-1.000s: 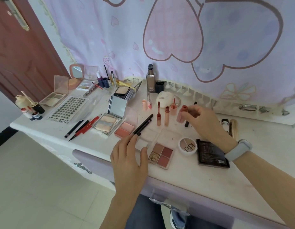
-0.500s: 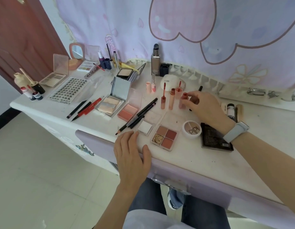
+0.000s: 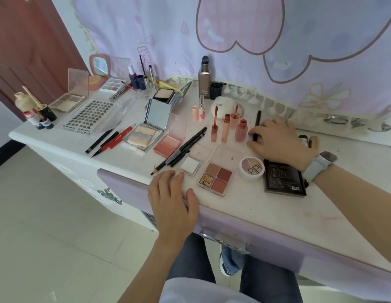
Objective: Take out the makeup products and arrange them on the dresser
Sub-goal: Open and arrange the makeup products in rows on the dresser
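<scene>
Arranging makeup on dresser [image 3: 266,217]: right hand [image 3: 280,142] apparently pinching slim black pencil [image 3: 257,124], likely to line it up beside lip tints [image 3: 225,130] just left of fingers; left hand [image 3: 173,202] flat, fingers relaxed, steadying at front edge.

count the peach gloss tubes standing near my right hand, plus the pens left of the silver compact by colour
peach gloss tubes: 4
black pens: 2
red pens: 1
total: 7
</scene>
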`<state>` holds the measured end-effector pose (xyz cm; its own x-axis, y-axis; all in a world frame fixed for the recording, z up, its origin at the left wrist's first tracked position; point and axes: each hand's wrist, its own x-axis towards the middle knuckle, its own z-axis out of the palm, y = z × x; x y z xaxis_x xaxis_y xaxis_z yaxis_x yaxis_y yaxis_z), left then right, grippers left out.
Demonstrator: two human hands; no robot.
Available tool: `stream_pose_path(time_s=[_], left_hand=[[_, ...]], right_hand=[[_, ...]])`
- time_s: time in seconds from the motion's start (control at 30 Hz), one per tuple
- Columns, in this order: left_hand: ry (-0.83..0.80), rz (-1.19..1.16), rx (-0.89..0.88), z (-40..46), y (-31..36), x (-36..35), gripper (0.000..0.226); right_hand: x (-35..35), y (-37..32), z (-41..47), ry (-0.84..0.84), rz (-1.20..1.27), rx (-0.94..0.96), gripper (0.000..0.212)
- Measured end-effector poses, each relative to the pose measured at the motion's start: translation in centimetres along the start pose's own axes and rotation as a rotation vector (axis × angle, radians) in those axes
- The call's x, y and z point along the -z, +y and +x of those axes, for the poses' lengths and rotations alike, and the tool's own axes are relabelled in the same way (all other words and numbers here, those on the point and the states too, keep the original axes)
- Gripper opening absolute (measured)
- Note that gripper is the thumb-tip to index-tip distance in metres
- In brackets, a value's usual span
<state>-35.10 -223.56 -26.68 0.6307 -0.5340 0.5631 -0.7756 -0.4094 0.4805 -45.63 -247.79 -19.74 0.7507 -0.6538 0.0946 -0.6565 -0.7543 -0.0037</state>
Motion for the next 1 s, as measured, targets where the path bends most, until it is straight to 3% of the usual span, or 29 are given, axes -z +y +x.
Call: stream_pose_path(time_s=[0.17, 0.57, 0.73, 0.83, 1.0], left_hand=[[-0.017, -0.008, 0.008, 0.0, 0.0, 0.1, 0.038], [-0.023, -0.016, 0.032, 0.1, 0.5, 0.4, 0.040], [-0.002, -0.009, 0.030, 0.0, 0.3, 0.1, 0.040], [0.001, -0.010, 0.026, 0.0, 0.4, 0.1, 0.039], [0.014, -0.026, 0.024, -0.1, 0.8, 0.4, 0.039]], right_hand=[[0.0, -0.6, 0.0, 0.105, -0.065, -0.011, 0.027], [0.7, -1.6, 0.4, 0.163, 0.025, -0.206, 0.022], [1.6, -1.0, -0.6, 0.368, 0.147, -0.190, 0.022], [2.7, -0.4, -1.8, 0.597, 0.346, -0.235, 0.019], [3.4, -0.6, -4.7, 0.798, 0.647, -0.209, 0.014]])
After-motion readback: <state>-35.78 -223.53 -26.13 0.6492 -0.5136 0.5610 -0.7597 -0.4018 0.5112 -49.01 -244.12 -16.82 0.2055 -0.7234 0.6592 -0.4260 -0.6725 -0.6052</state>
